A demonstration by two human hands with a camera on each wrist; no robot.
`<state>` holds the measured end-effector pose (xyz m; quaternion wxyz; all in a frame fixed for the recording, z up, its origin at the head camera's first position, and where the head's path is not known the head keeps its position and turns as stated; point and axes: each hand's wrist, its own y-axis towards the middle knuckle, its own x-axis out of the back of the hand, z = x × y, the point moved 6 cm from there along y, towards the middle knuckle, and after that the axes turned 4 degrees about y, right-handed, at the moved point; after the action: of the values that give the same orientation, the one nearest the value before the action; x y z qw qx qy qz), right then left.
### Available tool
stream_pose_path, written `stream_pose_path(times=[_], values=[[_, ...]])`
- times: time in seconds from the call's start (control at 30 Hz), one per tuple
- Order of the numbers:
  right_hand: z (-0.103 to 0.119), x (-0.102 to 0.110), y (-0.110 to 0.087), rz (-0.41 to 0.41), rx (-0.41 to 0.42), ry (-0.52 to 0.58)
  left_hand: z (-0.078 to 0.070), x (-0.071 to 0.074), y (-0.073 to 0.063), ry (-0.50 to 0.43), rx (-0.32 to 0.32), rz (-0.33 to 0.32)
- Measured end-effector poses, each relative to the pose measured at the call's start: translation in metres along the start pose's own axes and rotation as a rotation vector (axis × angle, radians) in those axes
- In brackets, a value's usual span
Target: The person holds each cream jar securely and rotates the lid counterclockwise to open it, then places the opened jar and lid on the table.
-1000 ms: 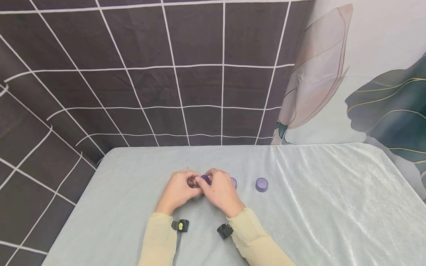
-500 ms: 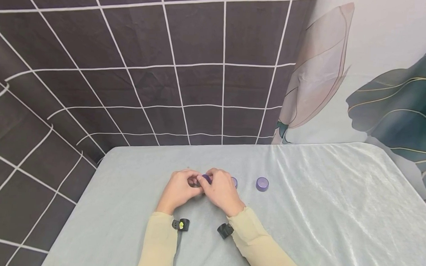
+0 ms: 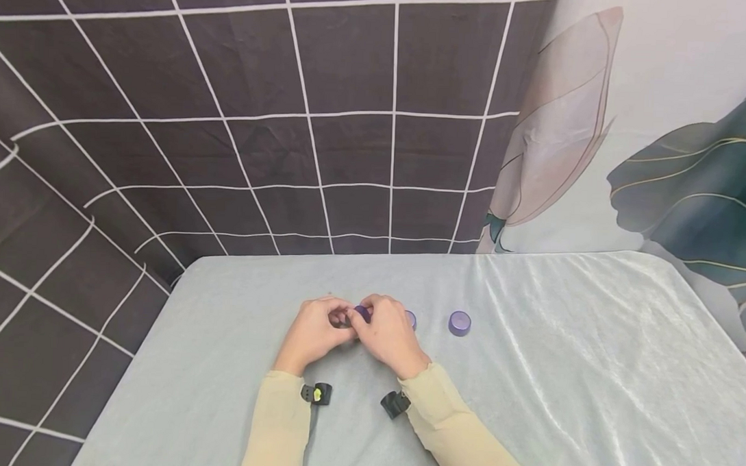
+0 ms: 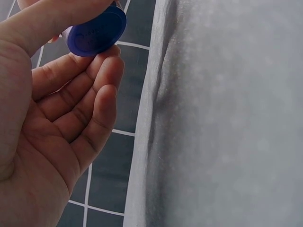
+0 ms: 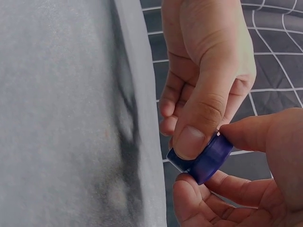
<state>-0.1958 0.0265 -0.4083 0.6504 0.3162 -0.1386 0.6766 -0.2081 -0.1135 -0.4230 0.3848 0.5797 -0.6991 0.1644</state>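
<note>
Both hands meet over the table around a small round purple container (image 3: 362, 313), squat like a little jar. In the left wrist view, its flat blue face (image 4: 97, 33) carries faint raised marks. My left hand (image 3: 314, 332) pinches it between thumb and fingers. From the other side, my right hand (image 3: 393, 335) grips its rim, thumb (image 5: 248, 133) above and fingers below, as the right wrist view shows. A second purple container (image 3: 410, 321) sits partly hidden behind the right hand. Farther right stands a third purple container (image 3: 459, 323), upright on the cloth.
A pale, wrinkled velvet cloth (image 3: 565, 377) covers the table. Behind and to the left hangs a dark cloth with a white grid (image 3: 345, 150). A floral curtain (image 3: 677, 175) hangs at the right. Black wrist cameras (image 3: 322, 394) sit on both cuffs.
The hands stay in the same place around the container, with hardly any visible motion. The two containers on the cloth have not moved; the view itself shifts very slightly.
</note>
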Motion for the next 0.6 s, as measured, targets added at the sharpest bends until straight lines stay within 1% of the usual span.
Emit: stream_pose_path(times=[0.13,0.43,0.6], values=[[0.0000,-0.0004,0.0003,0.008,-0.005,0.004,0.0007,0.0004,-0.0003,-0.001,-0.003,0.000],[0.0008,-0.0003,0.0002,-0.002,0.012,-0.015,-0.0002,0.0015,-0.0010,0.015,-0.040,-0.012],[0.0014,-0.0002,0.0005,-0.003,0.011,-0.013,-0.0001,0.0018,-0.0011,0.008,-0.038,-0.013]])
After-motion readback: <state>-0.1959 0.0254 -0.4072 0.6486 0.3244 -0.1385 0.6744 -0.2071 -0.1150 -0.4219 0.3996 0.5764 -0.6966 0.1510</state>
